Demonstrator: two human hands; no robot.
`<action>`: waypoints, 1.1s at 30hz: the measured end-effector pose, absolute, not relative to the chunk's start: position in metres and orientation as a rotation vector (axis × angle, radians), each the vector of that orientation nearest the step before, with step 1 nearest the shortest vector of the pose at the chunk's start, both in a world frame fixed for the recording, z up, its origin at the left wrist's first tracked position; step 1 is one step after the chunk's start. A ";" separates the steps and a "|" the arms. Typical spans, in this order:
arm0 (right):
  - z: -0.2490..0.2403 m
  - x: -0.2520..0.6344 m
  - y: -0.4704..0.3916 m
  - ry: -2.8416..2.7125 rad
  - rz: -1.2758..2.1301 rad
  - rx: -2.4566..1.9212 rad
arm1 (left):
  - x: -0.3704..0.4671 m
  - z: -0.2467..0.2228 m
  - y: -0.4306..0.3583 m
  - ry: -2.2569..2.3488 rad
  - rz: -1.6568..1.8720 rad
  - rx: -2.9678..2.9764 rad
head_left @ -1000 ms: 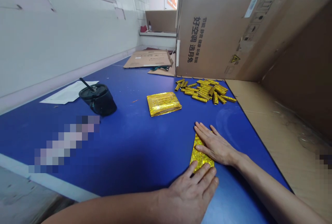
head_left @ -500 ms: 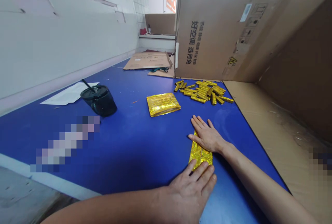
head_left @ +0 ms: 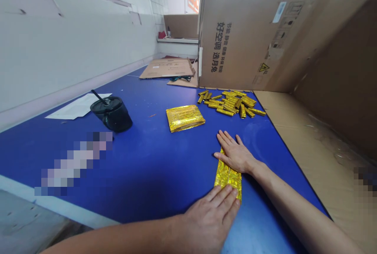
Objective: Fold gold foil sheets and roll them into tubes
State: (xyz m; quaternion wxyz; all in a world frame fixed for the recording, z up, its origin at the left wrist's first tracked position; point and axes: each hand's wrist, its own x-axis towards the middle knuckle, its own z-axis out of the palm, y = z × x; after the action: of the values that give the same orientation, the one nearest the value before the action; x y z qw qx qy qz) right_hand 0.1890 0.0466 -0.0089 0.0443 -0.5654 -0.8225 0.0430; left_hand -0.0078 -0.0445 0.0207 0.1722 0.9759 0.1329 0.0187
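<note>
A shiny gold foil sheet lies flat on the blue table, running lengthwise between my two hands. My right hand presses flat on its far end, fingers stretched out and thumb apart. On the near end rest the fingers of my left hand, straight and side by side; they hide part of the foil. Farther off, a flat stack of gold foil sits on the table. Beyond my right hand lies a loose pile of small folded gold foil pieces.
A dark lidded cup with a straw stands at the left beside a white paper. Behind the pile rises a large cardboard box. Flat cardboard lies at the back. A white wall borders the left side.
My left hand has slid slightly left and back, uncovering the foil's near right corner. My right hand stays in place.
</note>
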 end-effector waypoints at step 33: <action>0.009 0.201 0.017 -2.360 0.569 -1.400 | -0.001 0.035 -0.023 0.416 0.146 2.623</action>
State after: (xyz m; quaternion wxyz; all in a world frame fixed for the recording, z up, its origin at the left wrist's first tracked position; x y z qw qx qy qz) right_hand 0.2007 0.0172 0.0086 0.1688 -0.4925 -0.8300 0.2001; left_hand -0.0007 -0.0228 0.0353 0.2384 0.9578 0.1518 0.0531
